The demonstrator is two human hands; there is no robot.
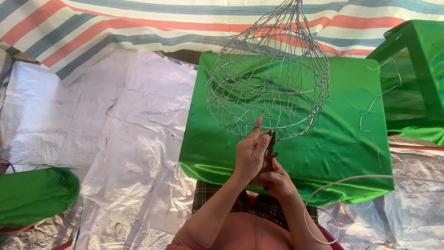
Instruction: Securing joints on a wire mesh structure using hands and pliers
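A round wire mesh basket [268, 88] hangs in the air over a table draped in shiny green cloth [333, 139]. My left hand [252, 153] reaches up to the basket's lower rim, its fingers pinching the wire there. Just below and to the right, my right hand [277, 180] is closed around red-handled pliers [270, 153], whose dark jaws point up at the same spot on the rim. A loose length of bent wire [372, 111] lies on the green cloth at the right.
A white cord [351, 180] loops from the right edge toward my lap. White plastic sheeting [129, 129] covers the ground at left, with a striped tarp [92, 28] behind. A green stool [416, 69] stands at right and a green cloth bundle [32, 194] lies at lower left.
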